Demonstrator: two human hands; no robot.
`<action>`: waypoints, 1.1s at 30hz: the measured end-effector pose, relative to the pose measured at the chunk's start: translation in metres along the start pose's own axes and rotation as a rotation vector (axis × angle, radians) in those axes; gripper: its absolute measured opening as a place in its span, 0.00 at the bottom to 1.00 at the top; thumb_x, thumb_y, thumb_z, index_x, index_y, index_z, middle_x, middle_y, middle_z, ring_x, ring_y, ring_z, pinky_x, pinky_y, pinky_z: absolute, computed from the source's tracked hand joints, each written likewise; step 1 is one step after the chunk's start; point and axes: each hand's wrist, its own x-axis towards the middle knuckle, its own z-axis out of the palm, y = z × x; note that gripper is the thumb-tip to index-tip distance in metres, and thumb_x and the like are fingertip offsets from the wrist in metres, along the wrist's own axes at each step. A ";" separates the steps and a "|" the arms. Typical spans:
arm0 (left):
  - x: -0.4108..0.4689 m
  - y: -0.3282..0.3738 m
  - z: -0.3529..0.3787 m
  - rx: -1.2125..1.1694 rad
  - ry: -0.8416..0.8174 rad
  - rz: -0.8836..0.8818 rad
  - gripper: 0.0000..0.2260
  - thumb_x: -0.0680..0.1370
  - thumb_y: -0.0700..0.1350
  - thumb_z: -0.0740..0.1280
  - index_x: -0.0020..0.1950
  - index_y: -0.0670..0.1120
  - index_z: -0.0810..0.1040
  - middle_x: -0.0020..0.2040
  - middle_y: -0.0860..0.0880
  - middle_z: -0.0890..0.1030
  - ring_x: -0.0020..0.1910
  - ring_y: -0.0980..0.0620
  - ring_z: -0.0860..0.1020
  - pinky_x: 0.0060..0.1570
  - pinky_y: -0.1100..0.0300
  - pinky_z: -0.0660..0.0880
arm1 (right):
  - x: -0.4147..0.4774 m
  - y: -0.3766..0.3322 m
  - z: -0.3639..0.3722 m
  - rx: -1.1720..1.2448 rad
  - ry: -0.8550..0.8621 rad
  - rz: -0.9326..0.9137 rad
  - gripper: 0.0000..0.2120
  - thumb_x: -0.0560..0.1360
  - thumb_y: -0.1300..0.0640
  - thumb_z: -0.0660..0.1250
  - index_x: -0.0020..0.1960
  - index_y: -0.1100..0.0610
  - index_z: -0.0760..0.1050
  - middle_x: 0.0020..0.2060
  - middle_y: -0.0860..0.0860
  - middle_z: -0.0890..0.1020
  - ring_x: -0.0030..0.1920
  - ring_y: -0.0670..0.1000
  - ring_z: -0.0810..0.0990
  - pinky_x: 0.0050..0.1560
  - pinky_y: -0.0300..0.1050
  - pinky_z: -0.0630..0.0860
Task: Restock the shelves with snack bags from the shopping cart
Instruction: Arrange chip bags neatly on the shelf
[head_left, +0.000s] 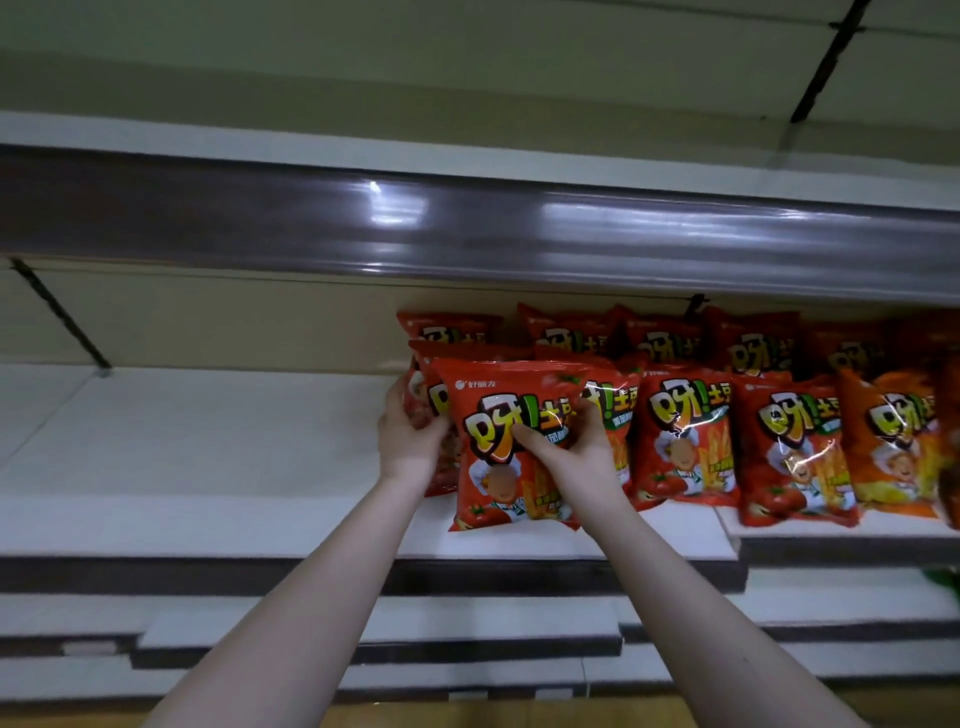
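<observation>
Both hands' grip, left hand (410, 441) and right hand (566, 447), pinches a red bag (506, 452) by its sides, standing it on the shelf (208, 525) left of the row (753, 441), so placing's underway; next up, probably let go gently so it doesn't flop.

Dim, soft-focus; glare on shelf rail (400, 210)

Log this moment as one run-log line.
stage: placing | left hand: grip on red snack bag left edge | right hand: grip on front | shelf: left bare, right stocked
</observation>
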 end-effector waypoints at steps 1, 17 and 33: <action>-0.006 0.004 -0.002 -0.016 0.058 0.024 0.23 0.76 0.45 0.70 0.68 0.48 0.68 0.53 0.52 0.74 0.54 0.52 0.75 0.55 0.56 0.73 | 0.001 0.001 0.003 -0.011 -0.006 -0.002 0.28 0.69 0.55 0.75 0.62 0.49 0.63 0.47 0.38 0.75 0.48 0.42 0.76 0.49 0.37 0.72; -0.038 -0.009 -0.002 -0.056 -0.092 0.010 0.25 0.72 0.37 0.74 0.62 0.51 0.66 0.58 0.46 0.79 0.58 0.49 0.79 0.62 0.45 0.74 | -0.004 0.037 0.034 0.001 -0.014 0.001 0.28 0.69 0.61 0.74 0.64 0.55 0.64 0.53 0.45 0.78 0.55 0.41 0.77 0.54 0.37 0.73; -0.067 0.044 0.017 0.336 0.266 0.325 0.23 0.72 0.53 0.72 0.61 0.43 0.73 0.59 0.44 0.75 0.62 0.43 0.71 0.61 0.47 0.65 | -0.026 -0.003 -0.008 0.090 0.087 -0.034 0.32 0.74 0.51 0.70 0.73 0.55 0.61 0.68 0.49 0.70 0.68 0.49 0.68 0.67 0.44 0.67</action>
